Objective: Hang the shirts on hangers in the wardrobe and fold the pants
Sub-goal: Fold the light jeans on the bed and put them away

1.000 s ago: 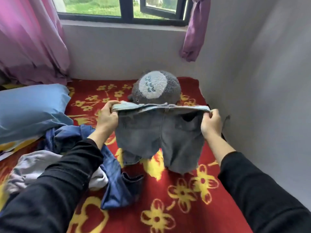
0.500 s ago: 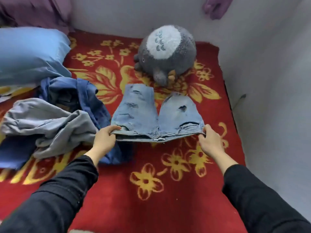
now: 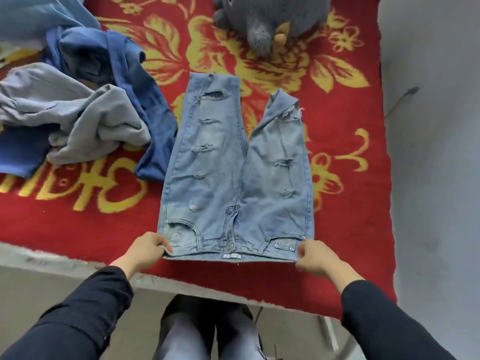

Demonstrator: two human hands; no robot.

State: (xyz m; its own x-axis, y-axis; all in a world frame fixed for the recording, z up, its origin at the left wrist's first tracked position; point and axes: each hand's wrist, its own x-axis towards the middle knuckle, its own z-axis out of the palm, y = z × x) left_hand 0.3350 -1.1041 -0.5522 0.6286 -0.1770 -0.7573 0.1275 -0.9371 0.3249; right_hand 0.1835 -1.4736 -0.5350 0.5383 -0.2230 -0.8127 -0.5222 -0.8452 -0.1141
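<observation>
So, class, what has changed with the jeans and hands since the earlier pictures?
The jeans, held up in the air a second ago, now lie flat on the blanket, drawn toward the bed's edge. The left hand and right hand still pinch the waistband corners. The clothes pile and plush toy stayed put.
</observation>
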